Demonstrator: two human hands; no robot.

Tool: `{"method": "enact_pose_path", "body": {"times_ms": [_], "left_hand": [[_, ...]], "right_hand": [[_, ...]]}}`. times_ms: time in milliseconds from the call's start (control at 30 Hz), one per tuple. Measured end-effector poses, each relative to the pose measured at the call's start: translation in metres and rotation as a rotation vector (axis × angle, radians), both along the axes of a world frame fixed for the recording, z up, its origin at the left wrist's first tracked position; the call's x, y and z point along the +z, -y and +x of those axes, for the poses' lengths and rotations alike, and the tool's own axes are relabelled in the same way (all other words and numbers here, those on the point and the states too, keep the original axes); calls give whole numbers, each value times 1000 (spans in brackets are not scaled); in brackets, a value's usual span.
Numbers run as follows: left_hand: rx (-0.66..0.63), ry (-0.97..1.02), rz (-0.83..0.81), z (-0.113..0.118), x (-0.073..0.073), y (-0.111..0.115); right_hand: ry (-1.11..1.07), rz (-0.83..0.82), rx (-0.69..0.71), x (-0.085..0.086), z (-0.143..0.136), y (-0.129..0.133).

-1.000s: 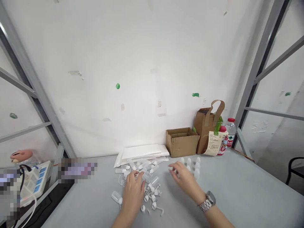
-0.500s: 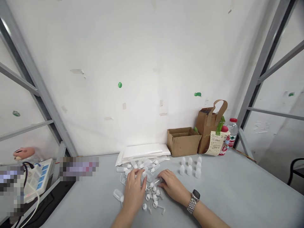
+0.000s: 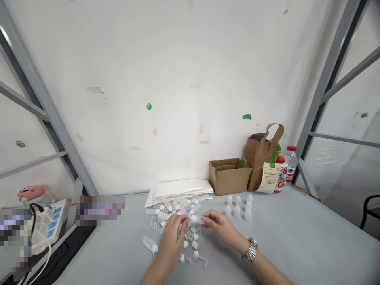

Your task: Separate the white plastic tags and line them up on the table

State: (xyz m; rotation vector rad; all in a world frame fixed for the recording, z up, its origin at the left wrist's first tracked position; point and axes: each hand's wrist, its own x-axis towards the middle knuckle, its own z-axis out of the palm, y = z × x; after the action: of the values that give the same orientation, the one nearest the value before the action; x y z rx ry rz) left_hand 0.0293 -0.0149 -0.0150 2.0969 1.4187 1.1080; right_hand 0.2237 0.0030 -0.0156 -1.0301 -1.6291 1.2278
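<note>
Fingers of both hands close on one small translucent bottle (image 3: 197, 220), held sideways just above the middle of the pile at lower centre. Thumb and forefinger of the left hand (image 3: 172, 232) pinch together at its narrow, capped end, while the right hand (image 3: 219, 226) grips the base; whether the cap has begun to loosen, I cannot tell.

By the look of it, the work is only partly done. Right of centre, a group of small upright bottles (image 3: 237, 212) stands on the counter (image 3: 118, 247) in loose rows, apparently the finished share. Below the hands lie loose caps with bent tubes (image 3: 195, 254). More remains: several bottles with caps and tubes on lie jumbled at centre, in front of the white packets (image 3: 178, 189), and one capped bottle (image 3: 149, 243) lies apart at lower left of centre.

Both forearms enter from the bottom edge — the left near centre, rising steeply; the right, with a metal-banded watch (image 3: 251, 251), slanting in from lower right. Both hands curl inward, their fingertips nearly meeting across the bottle.
</note>
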Motion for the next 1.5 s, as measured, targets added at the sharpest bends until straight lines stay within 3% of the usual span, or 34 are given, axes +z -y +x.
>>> {"method": "enact_pose_path", "body": {"times_ms": [233,600,1167,1500], "left_hand": [[7,-14,19,3,-1,0],[17,98,-113,3,0,-2],[15,-311,369,2,-2,2],[42,-321,211,-4,-1,0]], "right_hand": [[19,-29,17,-3,-5,3],[55,-4,-24,5,-3,3],[79,17,-128,-13,-3,-8],[115,80,-271,-11,5,-9]]}}
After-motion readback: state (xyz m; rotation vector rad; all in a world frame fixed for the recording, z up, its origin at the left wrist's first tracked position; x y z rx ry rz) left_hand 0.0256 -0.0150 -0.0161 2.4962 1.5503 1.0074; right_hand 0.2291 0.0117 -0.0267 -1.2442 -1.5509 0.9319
